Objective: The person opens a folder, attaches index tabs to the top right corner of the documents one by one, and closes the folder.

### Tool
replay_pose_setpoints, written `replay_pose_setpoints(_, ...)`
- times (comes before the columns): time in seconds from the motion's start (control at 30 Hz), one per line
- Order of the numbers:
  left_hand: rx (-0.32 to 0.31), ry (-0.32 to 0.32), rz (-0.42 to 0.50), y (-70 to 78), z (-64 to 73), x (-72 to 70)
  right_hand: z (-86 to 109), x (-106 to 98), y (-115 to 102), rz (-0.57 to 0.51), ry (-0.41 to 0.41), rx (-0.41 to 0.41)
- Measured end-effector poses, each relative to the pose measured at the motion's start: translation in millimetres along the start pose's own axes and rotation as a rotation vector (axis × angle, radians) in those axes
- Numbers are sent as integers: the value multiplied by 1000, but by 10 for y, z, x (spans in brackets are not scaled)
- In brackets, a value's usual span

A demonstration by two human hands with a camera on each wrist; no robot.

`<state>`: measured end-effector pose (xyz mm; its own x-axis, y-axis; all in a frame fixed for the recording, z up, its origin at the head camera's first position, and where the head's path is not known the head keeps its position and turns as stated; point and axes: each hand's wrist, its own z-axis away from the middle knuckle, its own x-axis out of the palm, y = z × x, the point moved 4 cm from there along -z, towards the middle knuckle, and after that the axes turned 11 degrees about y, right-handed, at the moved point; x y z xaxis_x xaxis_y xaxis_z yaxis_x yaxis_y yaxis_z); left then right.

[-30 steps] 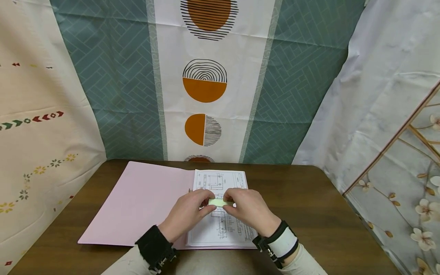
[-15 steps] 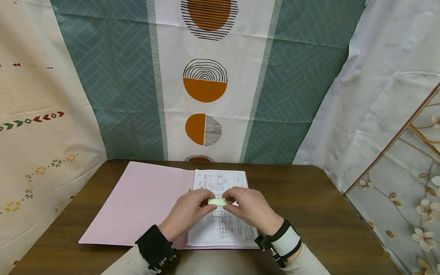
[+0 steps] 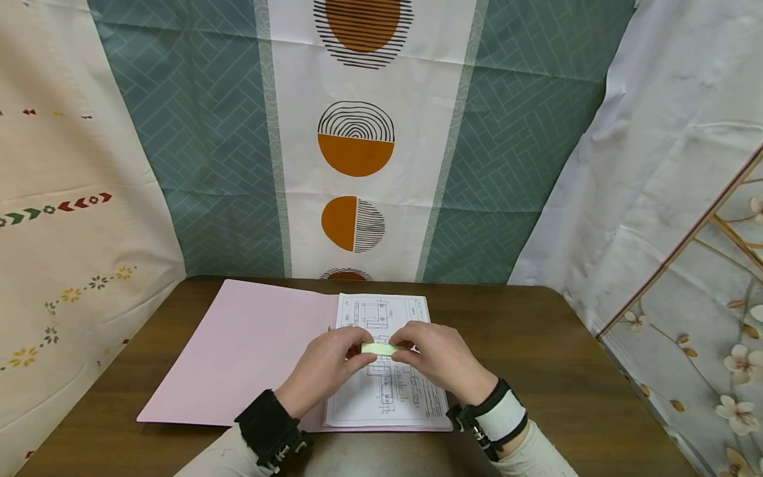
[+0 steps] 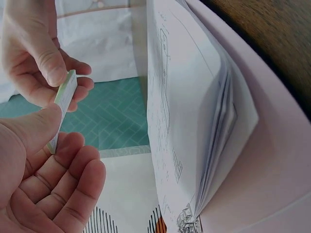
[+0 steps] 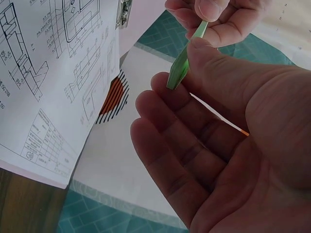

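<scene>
A thin pad of light green sticky notes (image 3: 379, 349) is held level above the drawing sheets in the head view. My left hand (image 3: 330, 361) pinches its left end between thumb and forefinger. At the other end, the thumb and forefinger of my right hand (image 3: 441, 356) pinch it too. The left wrist view shows the pad (image 4: 64, 94) edge-on, with a pale underside. In the right wrist view the near end of the green pad (image 5: 181, 65) shows layered leaves, slightly spread. Below both hands lies a stack of printed technical drawings (image 3: 387, 404).
The drawings lie in the right half of an opened pink folder (image 3: 238, 358), near a metal fastener (image 5: 123, 13) at the fold. Folder and sheets rest on a brown wooden table (image 3: 512, 344). Patterned cloths (image 3: 226, 132) hang behind and at both sides.
My right hand first slides slightly left, then back right and up a little along the pad. The left hand stays almost still, and both keep their pinch.
</scene>
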<state>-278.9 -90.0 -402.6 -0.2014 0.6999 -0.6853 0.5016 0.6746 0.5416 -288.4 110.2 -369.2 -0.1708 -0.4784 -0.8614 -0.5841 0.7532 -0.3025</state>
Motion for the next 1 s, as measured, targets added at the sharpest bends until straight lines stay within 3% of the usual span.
replay_pose_setpoints(0.43, -22, 2, -3, -4, 3, -1, -9, -9, 2, 20, 28, -33)
replay_pose_setpoints(1.0, -45, -10, 9, -10, 5, 15, -6, -77, -32, 90, 181, -163)
